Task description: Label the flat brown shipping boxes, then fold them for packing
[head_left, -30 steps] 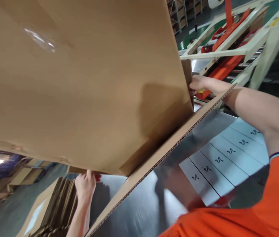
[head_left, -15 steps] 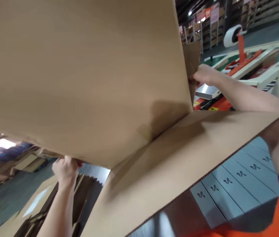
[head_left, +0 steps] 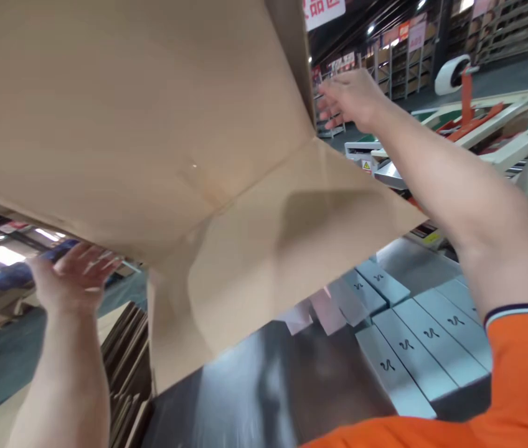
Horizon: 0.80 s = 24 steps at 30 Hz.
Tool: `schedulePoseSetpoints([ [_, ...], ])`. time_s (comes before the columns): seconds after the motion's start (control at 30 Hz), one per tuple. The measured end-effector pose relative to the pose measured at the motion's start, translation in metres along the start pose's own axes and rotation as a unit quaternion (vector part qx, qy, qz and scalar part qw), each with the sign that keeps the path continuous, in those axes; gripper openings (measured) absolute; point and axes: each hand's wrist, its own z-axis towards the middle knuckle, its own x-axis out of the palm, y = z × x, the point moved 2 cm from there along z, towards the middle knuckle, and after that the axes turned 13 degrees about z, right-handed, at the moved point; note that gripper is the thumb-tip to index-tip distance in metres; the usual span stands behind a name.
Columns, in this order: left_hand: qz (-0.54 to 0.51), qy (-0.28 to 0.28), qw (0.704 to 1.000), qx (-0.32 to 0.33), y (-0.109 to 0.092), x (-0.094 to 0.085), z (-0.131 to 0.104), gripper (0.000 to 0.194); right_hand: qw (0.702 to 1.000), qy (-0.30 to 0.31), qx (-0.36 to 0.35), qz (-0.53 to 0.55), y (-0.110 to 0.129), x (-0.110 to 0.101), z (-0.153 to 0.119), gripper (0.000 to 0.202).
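A large brown cardboard box (head_left: 142,112) fills the upper left of the head view, tilted above the dark table, with a flap (head_left: 264,261) angled towards me. My left hand (head_left: 77,270) is at the box's lower left edge, open, fingers spread; some fingertips overlap the edge, and I cannot tell how firmly they touch. On the other side, my right hand (head_left: 350,99) is open beside the box's right edge, fingers apart and apparently holding nothing. Below the flap, several pale blue boxes (head_left: 413,348) with black markings lie in rows.
A dark, shiny tabletop (head_left: 245,386) lies under the box. Folded cardboard sheets (head_left: 126,367) stand at lower left. At right is a machine with a white tape roll (head_left: 451,74) on an orange arm. Storage racks (head_left: 385,68) stand behind.
Both hands have gone from gripping the box to open fingers. My left hand moved left and up, my right hand up and left. The flap has shifted left, revealing more blue boxes.
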Motion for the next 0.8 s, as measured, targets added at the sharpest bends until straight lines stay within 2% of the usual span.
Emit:
schedulePoseSetpoints([
  [0.07,-0.07,0.062,0.988,-0.12,0.035,0.007,-0.014,0.067,1.0,0.004,-0.01,0.019,0.001,0.007,-0.001,0.041],
  [0.13,-0.058,0.111,0.967,-0.222,0.08,0.028,-0.043,0.062,0.999,0.006,-0.001,0.033,-0.012,0.012,-0.005,0.044],
  [0.17,-0.061,0.149,0.957,-0.243,0.105,0.042,-0.062,0.061,0.999,0.009,0.012,0.036,-0.022,0.013,-0.009,0.045],
  [0.2,-0.061,0.166,0.947,-0.267,0.13,0.056,-0.083,0.061,0.999,0.013,0.028,0.036,-0.035,0.014,-0.014,0.046],
  [0.3,-0.06,0.25,0.894,-0.367,0.197,0.099,-0.157,0.065,0.996,0.024,0.089,0.021,-0.081,0.012,-0.037,0.049],
  [0.4,-0.031,0.315,0.857,-0.407,0.237,0.132,-0.232,0.063,0.988,0.016,0.154,-0.013,-0.128,0.001,-0.071,0.048],
  [0.5,0.01,0.399,0.828,-0.393,0.247,0.156,-0.293,0.065,0.976,0.013,0.208,-0.061,-0.176,-0.02,-0.108,0.043],
  [0.6,0.017,0.448,0.819,-0.359,0.239,0.175,-0.33,0.066,0.951,0.015,0.28,-0.129,-0.232,-0.048,-0.148,0.041],
  [0.7,0.029,0.487,0.826,-0.282,0.218,0.196,-0.342,0.061,0.893,-0.017,0.431,-0.127,-0.288,-0.07,-0.192,0.039],
  [0.8,0.046,0.501,0.832,-0.233,0.191,0.225,-0.341,0.069,0.846,-0.008,0.525,-0.091,-0.327,-0.073,-0.23,0.035],
])
